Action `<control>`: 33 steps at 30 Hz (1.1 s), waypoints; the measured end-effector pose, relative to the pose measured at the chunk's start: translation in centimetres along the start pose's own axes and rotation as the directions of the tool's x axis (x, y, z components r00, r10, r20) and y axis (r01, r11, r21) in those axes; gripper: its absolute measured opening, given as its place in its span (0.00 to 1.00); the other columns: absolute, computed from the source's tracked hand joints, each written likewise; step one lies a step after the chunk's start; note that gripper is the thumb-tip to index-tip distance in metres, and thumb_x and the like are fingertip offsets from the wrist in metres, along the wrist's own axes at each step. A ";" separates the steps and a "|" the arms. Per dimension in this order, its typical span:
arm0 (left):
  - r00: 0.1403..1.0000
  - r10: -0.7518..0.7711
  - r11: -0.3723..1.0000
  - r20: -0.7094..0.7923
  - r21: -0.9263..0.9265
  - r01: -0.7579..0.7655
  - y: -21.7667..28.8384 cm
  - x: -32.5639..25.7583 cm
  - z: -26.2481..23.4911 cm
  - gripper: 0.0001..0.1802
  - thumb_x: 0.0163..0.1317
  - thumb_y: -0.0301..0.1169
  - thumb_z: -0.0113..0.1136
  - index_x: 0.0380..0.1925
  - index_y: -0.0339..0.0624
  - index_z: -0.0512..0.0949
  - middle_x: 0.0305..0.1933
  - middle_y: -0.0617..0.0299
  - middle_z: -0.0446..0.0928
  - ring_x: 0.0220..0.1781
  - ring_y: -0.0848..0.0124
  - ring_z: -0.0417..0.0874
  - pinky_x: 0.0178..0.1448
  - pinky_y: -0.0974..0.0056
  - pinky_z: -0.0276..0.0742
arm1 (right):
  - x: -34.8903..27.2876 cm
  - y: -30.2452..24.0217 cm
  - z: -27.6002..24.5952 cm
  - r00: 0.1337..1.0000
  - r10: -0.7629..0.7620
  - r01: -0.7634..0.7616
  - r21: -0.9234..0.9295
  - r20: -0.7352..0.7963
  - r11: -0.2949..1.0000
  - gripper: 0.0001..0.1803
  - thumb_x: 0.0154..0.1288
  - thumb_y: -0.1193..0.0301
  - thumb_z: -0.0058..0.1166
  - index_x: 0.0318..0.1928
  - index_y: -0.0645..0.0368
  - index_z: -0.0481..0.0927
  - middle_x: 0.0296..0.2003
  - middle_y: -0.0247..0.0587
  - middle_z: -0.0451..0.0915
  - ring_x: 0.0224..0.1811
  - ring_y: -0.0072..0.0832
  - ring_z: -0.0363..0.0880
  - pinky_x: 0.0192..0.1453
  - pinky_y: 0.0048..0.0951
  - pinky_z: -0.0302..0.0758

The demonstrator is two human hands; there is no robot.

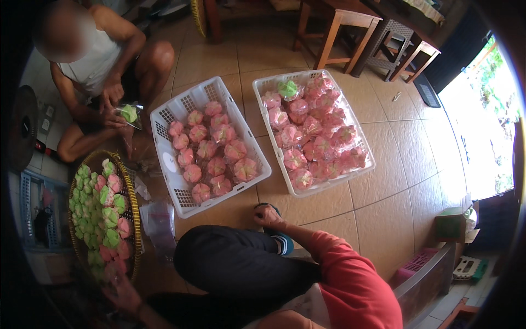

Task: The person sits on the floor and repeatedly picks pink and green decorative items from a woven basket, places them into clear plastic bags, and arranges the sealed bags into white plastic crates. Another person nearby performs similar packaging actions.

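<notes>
My left hand point(121, 295) reaches down at the near rim of a round woven basket point(137, 219), beside a pink steamed cake point(115, 268). Its fingers are dim and blurred, so any hold does not show. The basket is heaped with green cakes point(92, 205) and pink ones, split open like flowers. My right hand point(268, 216) rests low by my slippered foot point(284, 243), fingers curled in, with nothing visible in them. Clear plastic bags point(159, 222) lie between the basket and my knee.
Two white plastic crates, one left point(219, 83) and one right point(307, 193), hold wrapped pink cakes; the right also holds a green one point(287, 89). A person point(98, 60) sits far left, handling a bagged green cake point(129, 113). Wooden stools point(339, 33) stand behind; a doorway point(487, 120) is right.
</notes>
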State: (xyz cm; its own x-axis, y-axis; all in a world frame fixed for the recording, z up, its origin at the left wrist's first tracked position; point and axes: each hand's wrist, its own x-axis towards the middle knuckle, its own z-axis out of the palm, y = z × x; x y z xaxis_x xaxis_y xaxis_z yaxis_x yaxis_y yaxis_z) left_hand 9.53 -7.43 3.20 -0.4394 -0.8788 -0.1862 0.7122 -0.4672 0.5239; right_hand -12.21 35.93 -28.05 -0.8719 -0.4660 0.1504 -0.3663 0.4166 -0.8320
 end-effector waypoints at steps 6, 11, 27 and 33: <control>1.000 -0.001 0.998 -0.006 -0.069 0.001 0.2 1.5 -1.5 0.34 0.66 0.32 0.57 0.68 0.36 0.56 0.73 0.53 0.56 0.75 0.52 0.52 0.77 0.45 0.50 | 0.0 -0.1 -0.3 0.999 0.016 -0.017 0.023 0.037 1.000 0.10 0.51 0.67 0.54 0.28 0.62 0.80 0.28 0.51 0.80 0.34 0.48 0.79 0.42 0.45 0.74; 0.999 -0.023 0.998 0.027 -0.061 0.024 0.7 1.3 -1.9 0.35 0.64 0.31 0.58 0.68 0.36 0.56 0.73 0.53 0.55 0.74 0.51 0.53 0.77 0.44 0.51 | 0.0 -0.4 -0.4 0.998 0.041 -0.041 -0.002 0.046 0.999 0.10 0.51 0.67 0.54 0.28 0.62 0.80 0.28 0.51 0.80 0.35 0.49 0.79 0.42 0.45 0.74; 0.998 0.045 0.999 -0.041 -0.011 -0.046 0.3 1.0 -1.3 0.33 0.65 0.33 0.58 0.66 0.34 0.57 0.71 0.47 0.56 0.74 0.50 0.54 0.77 0.43 0.51 | -0.2 -4.3 -2.9 0.938 0.247 -0.274 0.080 0.245 0.958 0.11 0.61 0.66 0.55 0.36 0.60 0.82 0.32 0.51 0.82 0.37 0.44 0.82 0.42 0.37 0.77; 0.999 0.025 0.999 -0.020 -0.029 -0.026 0.3 0.7 -1.2 0.32 0.65 0.32 0.57 0.66 0.34 0.58 0.71 0.48 0.57 0.74 0.49 0.54 0.77 0.43 0.52 | -0.6 -11.4 -9.1 0.977 0.170 -0.200 0.267 0.131 0.943 0.10 0.65 0.69 0.53 0.42 0.61 0.82 0.34 0.49 0.83 0.36 0.40 0.83 0.39 0.37 0.77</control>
State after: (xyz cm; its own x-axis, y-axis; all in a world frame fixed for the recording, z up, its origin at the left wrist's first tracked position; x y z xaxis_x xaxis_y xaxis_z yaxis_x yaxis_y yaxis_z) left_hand 10.07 -8.33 2.19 -0.4105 -0.8920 -0.1894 0.7388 -0.4471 0.5042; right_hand -10.46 38.56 -13.83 -0.8711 -0.4867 -0.0650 -0.0839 0.2779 -0.9569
